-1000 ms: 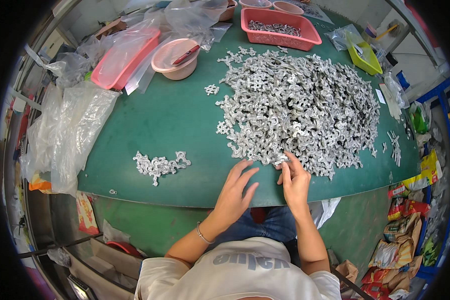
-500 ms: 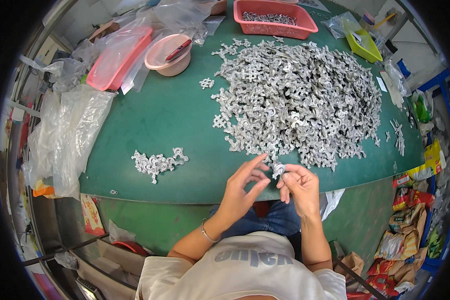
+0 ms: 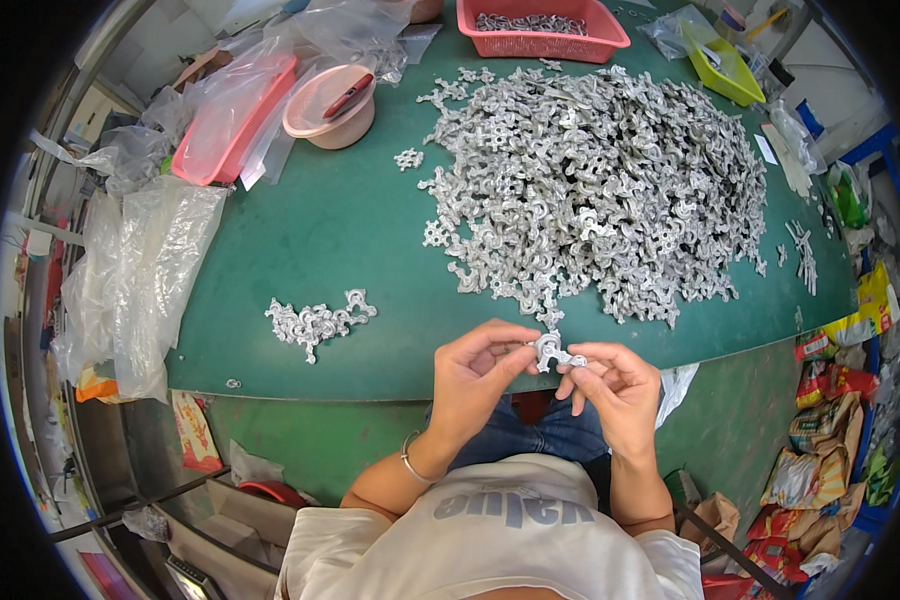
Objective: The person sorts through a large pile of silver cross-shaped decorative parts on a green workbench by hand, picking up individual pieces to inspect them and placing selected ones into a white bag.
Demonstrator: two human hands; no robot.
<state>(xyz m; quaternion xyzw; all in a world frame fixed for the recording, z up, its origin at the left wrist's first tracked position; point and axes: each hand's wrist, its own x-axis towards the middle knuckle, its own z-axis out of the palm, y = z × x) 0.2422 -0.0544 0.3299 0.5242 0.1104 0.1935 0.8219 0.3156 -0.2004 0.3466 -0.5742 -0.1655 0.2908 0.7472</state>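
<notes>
Between my two hands, just over the table's front edge, is a small silvery cast metal part (image 3: 548,350) with curved arms. My left hand (image 3: 478,375) pinches its left side between thumb and fingers. The thumb and fingertips of my right hand (image 3: 610,390) close on its right end. Right beyond my hands spreads a large pile of similar metal parts (image 3: 600,190), a few of them trailing toward my fingers. To the left on the green table (image 3: 300,230) lies a small cluster of the same parts (image 3: 315,325).
A pink basket (image 3: 545,45) of metal pieces stands behind the pile. Far left are a pink bowl (image 3: 335,135) with a red-handled tool on it, a pink tray (image 3: 205,160) and clear plastic bags (image 3: 160,280). A yellow-green tray (image 3: 735,85) sits back right, near thin metal strips (image 3: 802,255).
My left hand has closed onto the metal part, which was held only by the right hand. The part has turned and now spans both hands.
</notes>
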